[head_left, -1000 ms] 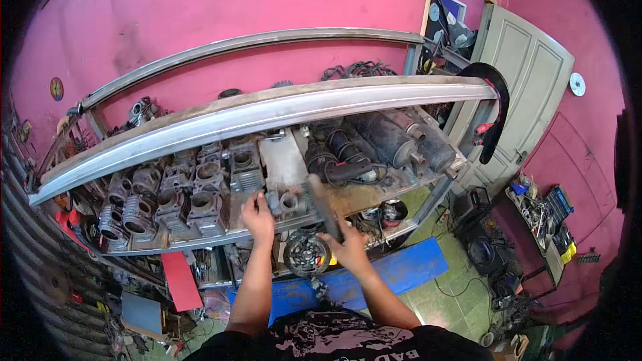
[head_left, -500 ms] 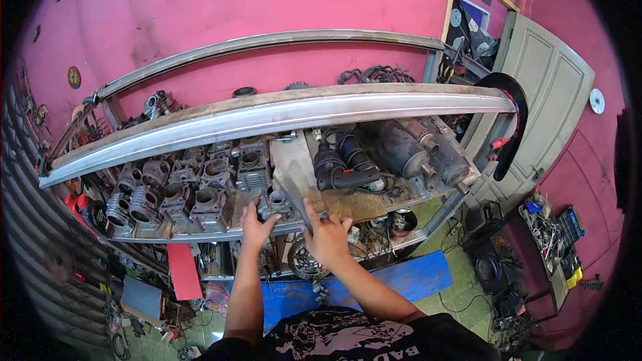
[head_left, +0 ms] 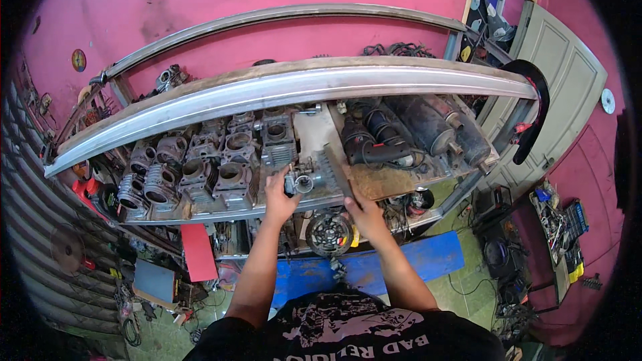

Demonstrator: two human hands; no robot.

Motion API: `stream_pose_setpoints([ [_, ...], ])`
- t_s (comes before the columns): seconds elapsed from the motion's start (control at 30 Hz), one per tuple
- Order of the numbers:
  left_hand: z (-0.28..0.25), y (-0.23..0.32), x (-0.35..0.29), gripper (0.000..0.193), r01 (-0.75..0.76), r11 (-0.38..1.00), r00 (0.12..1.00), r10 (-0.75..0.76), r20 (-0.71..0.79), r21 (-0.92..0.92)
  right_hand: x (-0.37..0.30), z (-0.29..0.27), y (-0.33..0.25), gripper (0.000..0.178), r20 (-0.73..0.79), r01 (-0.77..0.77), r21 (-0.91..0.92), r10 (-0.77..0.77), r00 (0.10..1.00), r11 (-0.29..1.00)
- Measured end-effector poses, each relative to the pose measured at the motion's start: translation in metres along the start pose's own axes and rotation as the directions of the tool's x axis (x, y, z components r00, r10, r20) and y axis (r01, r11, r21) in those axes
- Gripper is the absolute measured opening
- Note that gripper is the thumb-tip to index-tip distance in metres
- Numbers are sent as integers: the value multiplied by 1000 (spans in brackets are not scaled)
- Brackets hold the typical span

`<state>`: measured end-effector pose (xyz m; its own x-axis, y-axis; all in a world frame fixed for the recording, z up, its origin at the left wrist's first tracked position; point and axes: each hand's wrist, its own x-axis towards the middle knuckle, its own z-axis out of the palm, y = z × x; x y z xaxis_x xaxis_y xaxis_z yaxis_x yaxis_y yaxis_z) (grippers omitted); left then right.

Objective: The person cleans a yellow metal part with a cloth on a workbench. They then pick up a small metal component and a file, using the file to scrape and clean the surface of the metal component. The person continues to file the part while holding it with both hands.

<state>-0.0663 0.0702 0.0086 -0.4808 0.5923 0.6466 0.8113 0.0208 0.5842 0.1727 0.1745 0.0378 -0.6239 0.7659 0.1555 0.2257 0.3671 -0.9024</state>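
- At the shelf's (head_left: 200, 219) near edge: touching a small metal part (head_left: 303, 184) with the left hand (head_left: 279, 198); cannot tell if gripped.
- Just right: gripping a long flat tool (head_left: 338, 172) in the right hand (head_left: 364, 215).

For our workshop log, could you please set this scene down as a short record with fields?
Left hand: touching a small metal part
Right hand: holding a long flat tool
Shelf: metal cylinder blocks on the left; dark power tool and metal canisters on the right
Lower down: red panel, blue panel
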Motion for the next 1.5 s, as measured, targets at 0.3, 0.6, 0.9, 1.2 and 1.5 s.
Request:
stream_pose_setpoints([
  [0.3,-3,5,4,79,58,998,996,-59,-66,-25,30,23,-49,60,23,-104,-81,106,994,991],
  [0.6,-4,-1,4,76,45,999,998,-46,-47,-23,5,1,30,58,6,-126,-36,127,992,991],
  [0.9,1,1,1,75,105,994,993,-106,-44,-39,12,34,10,61,16,-10,-172,13,1000,985],
  [1.2,1,9,4,77,97,995,995,-96,-34,6,23,-22,-25,56,53,-8,-223,20,998,975],
  [1.5,1,1,-2,78,154,988,987,-153,-43,31,-18,-10,-24,58,92,68,-392,-35,995,917],
])
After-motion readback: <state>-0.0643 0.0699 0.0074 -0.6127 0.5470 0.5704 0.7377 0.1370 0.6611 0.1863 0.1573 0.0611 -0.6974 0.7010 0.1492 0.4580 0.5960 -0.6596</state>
